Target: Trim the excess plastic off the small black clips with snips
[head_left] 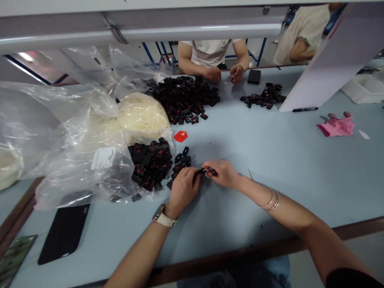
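My left hand [185, 187] is closed on a small black plastic part [198, 172] above the table. Close against it, my right hand [222, 173] pinches a slim dark piece [212, 172], whose kind I cannot make out. The two pieces meet or nearly meet between my fingertips. Just left of my left hand lie several loose black parts [183, 158]. Beyond them, a heap of black parts with red marks [151, 162] spills from a clear plastic bag [87, 176].
A co-worker's hands [223, 74] work across the table beside a large pile of black parts [183, 96]. A smaller pile [265, 96], a white divider [318, 68], a pink glove [337, 125] and a pen [305, 109] lie right. A red tag [180, 136] and black phone-like slab [64, 234] lie left.
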Available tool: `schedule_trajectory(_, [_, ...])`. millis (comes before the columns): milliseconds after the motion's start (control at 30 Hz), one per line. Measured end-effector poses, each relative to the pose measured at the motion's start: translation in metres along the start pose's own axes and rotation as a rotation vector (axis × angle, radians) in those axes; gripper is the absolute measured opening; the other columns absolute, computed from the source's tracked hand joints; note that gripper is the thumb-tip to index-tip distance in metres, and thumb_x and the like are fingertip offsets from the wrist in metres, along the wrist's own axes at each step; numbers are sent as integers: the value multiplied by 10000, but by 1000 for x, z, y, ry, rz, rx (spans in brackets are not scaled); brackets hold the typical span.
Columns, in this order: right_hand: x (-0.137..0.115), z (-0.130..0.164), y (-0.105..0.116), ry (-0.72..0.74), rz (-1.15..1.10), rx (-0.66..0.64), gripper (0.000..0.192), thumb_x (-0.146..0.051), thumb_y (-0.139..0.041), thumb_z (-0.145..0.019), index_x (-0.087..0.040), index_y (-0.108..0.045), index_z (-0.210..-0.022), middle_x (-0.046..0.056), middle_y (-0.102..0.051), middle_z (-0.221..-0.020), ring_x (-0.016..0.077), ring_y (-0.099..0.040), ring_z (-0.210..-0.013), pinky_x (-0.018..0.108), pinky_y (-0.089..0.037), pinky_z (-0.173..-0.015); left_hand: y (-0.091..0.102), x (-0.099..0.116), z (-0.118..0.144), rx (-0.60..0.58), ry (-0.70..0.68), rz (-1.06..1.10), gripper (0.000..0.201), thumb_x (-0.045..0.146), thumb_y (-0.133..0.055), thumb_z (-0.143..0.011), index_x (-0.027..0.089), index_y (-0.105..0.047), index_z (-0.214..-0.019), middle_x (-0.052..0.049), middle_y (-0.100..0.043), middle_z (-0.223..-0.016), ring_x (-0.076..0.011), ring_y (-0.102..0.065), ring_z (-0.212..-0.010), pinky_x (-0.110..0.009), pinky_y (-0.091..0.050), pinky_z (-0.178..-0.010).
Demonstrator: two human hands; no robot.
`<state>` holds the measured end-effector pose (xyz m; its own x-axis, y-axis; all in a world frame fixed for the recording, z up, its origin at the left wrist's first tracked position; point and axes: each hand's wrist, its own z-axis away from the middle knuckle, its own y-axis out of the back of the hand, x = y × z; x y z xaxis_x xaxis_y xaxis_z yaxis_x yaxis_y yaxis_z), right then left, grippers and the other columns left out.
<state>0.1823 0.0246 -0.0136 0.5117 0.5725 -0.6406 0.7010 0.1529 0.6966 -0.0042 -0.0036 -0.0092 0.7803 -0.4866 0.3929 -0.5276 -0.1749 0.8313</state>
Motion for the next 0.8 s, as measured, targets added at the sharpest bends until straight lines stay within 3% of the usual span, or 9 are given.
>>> schedule_trajectory(233, [2,2,-2,188,226,-27,245,-114,-502,-871,-207,-557,-1091,16,-690,-838,143,-635,-776,232,-411,-682,0,0,0,-3,-26,-24,152,212,-466,-907,161,-608,-928,-92,-667,-886,-229,-613,-826,-352,-517,-729])
schedule_trajectory(567, [1,2,-6,173,218,3,261,-114,-544,-855,-214,-569,-1095,0,-700,-828,127,-637,-730,225,-414,-660,-1,-2,0,6,-41,-10,152,200,-457,-898,167,-605,-914,-86,-666,-863,-223,-613,-807,-353,-522,-729])
schedule_trajectory(800, [1,0,-8,139,164,-7,259,-94,-563,-817,-195,-631,-1046,43,-701,-938,139,-638,-801,224,-448,-698,0,-2,0,14,-51,-16,143,183,-463,-891,169,-605,-910,-83,-665,-860,-219,-613,-803,-347,-518,-722])
